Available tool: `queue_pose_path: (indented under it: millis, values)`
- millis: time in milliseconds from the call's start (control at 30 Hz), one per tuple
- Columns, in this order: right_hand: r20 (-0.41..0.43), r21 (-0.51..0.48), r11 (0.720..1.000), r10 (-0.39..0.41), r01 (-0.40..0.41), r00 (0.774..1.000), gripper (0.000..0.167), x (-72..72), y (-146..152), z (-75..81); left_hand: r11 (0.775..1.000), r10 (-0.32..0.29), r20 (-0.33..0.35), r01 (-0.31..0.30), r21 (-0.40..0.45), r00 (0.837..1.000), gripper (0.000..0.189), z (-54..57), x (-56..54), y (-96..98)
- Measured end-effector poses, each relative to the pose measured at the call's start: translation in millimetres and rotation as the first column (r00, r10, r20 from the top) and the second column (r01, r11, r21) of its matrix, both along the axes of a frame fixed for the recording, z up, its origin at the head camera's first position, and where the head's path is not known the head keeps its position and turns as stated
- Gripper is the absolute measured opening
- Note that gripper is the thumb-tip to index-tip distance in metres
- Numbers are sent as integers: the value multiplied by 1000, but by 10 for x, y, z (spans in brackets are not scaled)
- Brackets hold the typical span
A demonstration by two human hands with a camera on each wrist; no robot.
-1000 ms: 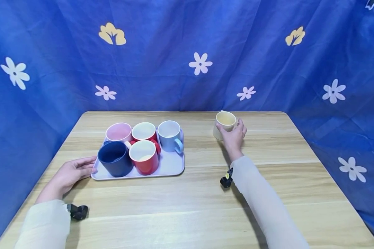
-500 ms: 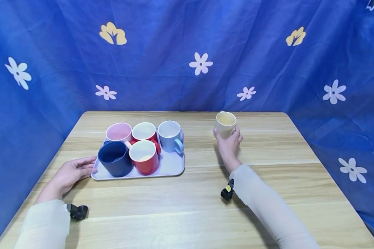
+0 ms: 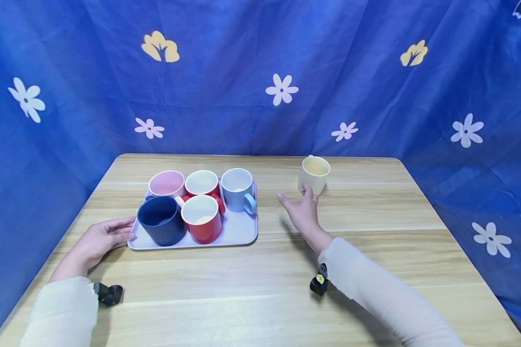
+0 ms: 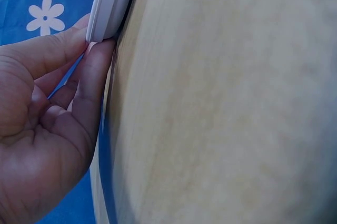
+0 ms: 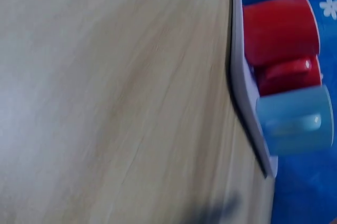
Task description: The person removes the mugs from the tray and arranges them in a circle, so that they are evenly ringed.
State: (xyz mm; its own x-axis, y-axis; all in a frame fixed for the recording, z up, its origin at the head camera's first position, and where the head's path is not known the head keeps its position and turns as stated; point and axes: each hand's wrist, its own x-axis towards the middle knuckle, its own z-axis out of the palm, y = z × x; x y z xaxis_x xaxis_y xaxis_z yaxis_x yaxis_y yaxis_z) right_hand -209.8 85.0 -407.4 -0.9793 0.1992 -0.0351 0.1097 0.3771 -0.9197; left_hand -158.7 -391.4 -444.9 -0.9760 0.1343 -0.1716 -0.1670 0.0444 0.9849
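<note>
At the left front corner of a pale lilac tray [image 3: 239,232], my left hand [image 3: 93,245] pinches the rim; the left wrist view has thumb and fingers on the tray edge [image 4: 111,6]. On the tray stand a dark blue mug [image 3: 167,230], a red mug [image 3: 206,230], a second red mug [image 3: 201,182] behind it, a pink mug [image 3: 167,183] and a light blue mug [image 3: 232,196]. My right hand [image 3: 305,215] is just in front of a cream mug [image 3: 309,178], thumb spread leftward, holding nothing. Whether a fingertip touches the cream mug cannot be told.
The wooden table [image 3: 226,299] ends at a blue flowered curtain [image 3: 226,120] behind and at both sides. The tray's front right part is bare. In the right wrist view the light blue mug [image 5: 295,121] stands at the tray's near end.
My right hand has let go of the cream mug and drawn back towards the front left. The mug stays nearly where it was. My left hand keeps its hold on the tray.
</note>
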Motion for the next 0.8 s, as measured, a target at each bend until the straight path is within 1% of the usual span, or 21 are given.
queue_pose_path:
  millis: [167,367,533,633,700,800]
  values:
    - [-4,21,996,86,-86,996,89,82,-96,84,1000,2,-2,-2,1,1000,43,-1,2,-6]
    - [3,56,979,196,-196,981,87,191,-221,199,999,11,6,-10,-37,1000,43,10,3,-4]
    - [24,75,957,278,-279,960,86,287,-341,269,997,9,-1,-9,-73,1000,41,7,3,-8]
    - [35,93,940,325,-327,945,83,345,-418,306,995,10,0,-10,-96,1000,49,3,-2,-7]
    - [39,104,927,358,-360,933,83,381,-467,331,995,8,-2,-8,-102,1000,50,1,-4,-12]
    - [42,120,905,407,-409,913,83,429,-542,370,995,12,-5,-12,-100,1000,43,-2,-3,-17]
